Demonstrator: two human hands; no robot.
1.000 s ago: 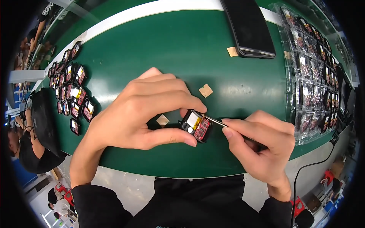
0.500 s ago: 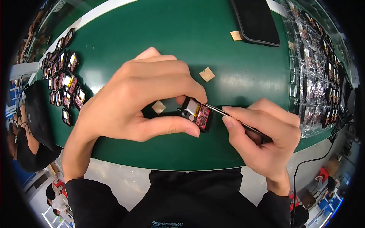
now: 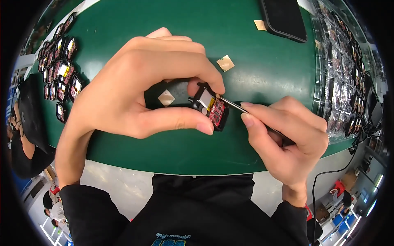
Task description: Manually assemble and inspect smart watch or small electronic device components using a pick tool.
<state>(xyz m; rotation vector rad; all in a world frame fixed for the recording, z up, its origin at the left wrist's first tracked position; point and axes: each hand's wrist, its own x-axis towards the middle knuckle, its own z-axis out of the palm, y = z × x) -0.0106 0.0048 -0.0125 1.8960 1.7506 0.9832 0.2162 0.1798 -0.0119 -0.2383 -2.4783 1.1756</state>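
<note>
Between the thumb and fingers of my left hand sits a small black device housing, open-faced, with a red circuit board and a silver battery cell with yellow tape inside. My right hand grips a pair of slim dark tweezers like a pen. Their tip touches the upper edge of the board, close to my left index fingertip. A square tan sticker lies beyond the housing, and another pale one lies in the gap framed by my left hand.
Several similar open devices cluster at the table's left. Clear plastic trays filled with parts stand along the right. A black phone lies at the far right beside a tan sticker. A black cable hangs off the right side.
The view has shifted, so the table and both hands appear higher up. My left hand still holds the housing, and the tweezers' tip stays at the board's upper edge.
</note>
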